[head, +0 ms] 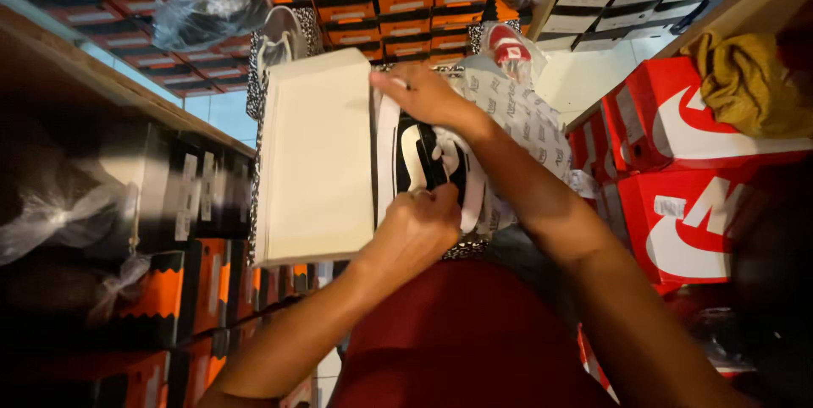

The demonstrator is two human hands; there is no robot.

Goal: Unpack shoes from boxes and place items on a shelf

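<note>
Two hands work inside an open shoebox (279,61) held in front of the person: lid (315,154) already swung out to the left, printed wrapping paper (525,120) pushed aside to the right. Left hand (412,230) is closed on the near end of the black-and-white shoe (423,158); right hand (428,95) lies curled over its far end, grip unclear. Shoe sits in the box, not lifted out.

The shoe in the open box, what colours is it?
The low sneaker in the open cardboard box is black and white, seen in the head view.
</note>
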